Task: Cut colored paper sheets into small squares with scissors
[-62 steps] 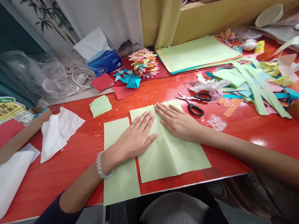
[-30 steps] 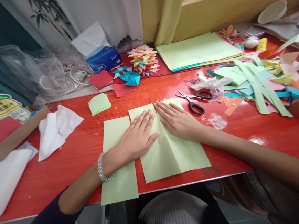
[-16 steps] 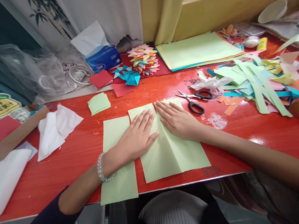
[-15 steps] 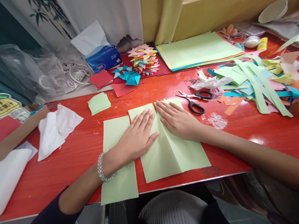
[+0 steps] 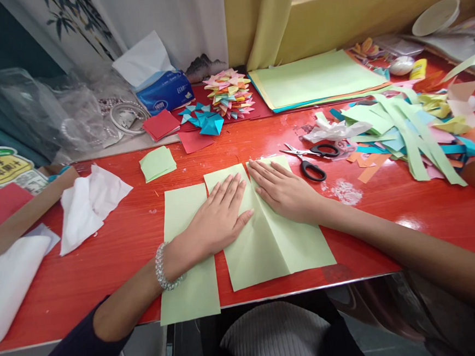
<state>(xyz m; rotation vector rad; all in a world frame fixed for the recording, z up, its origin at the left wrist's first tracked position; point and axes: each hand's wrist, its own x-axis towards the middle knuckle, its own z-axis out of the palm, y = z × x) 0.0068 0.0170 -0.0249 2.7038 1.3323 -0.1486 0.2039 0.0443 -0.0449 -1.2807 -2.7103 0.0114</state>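
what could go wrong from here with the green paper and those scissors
The creased green sheet has a slit at its far edge between the left hand and right hand; pulling them apart could tear it further. The narrow green sheet slightly overhangs the table and might get bent. The scissors lie slightly open near the right hand, a possible nick.

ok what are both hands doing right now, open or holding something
Left hand: open, palm down on the creased green sheet, gripping nothing.
Right hand: open, palm down on the same sheet, gripping nothing.
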